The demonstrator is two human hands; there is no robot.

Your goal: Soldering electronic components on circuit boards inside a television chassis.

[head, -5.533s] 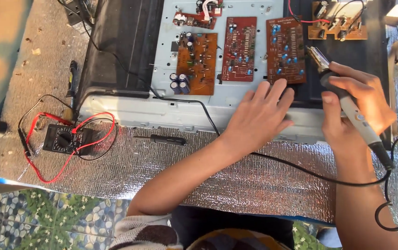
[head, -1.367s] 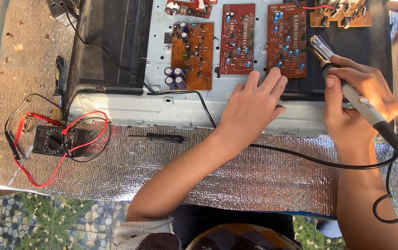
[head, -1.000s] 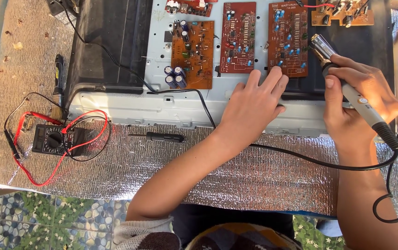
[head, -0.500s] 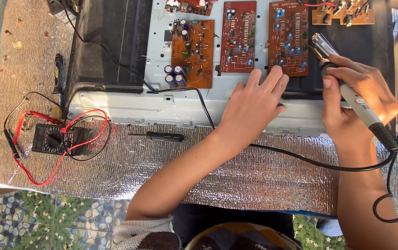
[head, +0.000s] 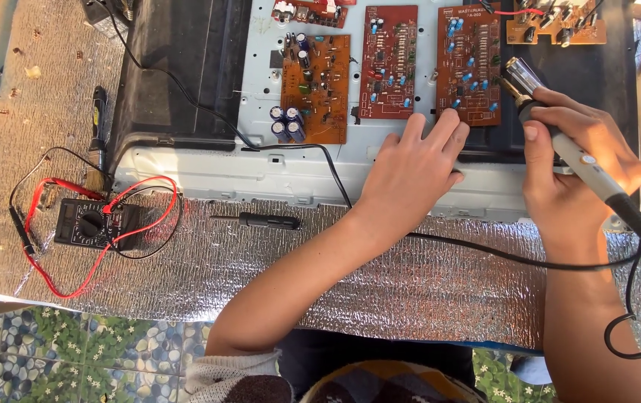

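Here, in the upper right of the frame, I have the soldering iron (head: 570, 153) clenched in my right hand (head: 577, 175), fingers wrapped round its pale handle, thumb pressed along the side. Its metal tip (head: 513, 78) points up and to the left, sitting just beside the right edge of the rightmost brown circuit board (head: 469, 63). The iron's black cord (head: 514, 257) runs from the handle's lower end, loops at the right edge of the frame and crosses leftward under my left forearm.

My left hand (head: 413, 175) grasps nothing: it lies flat and spread, palm down, on the pale metal chassis (head: 261, 175), fingertips touching the lower edge of that same board. Two more brown boards sit further left on the chassis, the middle board (head: 389, 63) and the left board (head: 316, 86), which carries a cluster of dark cylindrical capacitors (head: 285, 123) at its lower left corner.

Below the chassis, a black screwdriver (head: 261, 221) lies on the crinkled silver foil mat (head: 223, 276). At the left of the frame, well apart from both hands, rests a black multimeter (head: 89, 224) tangled in its red and black probe leads (head: 141, 216). A patterned tile floor (head: 74, 358) shows along the bottom left.
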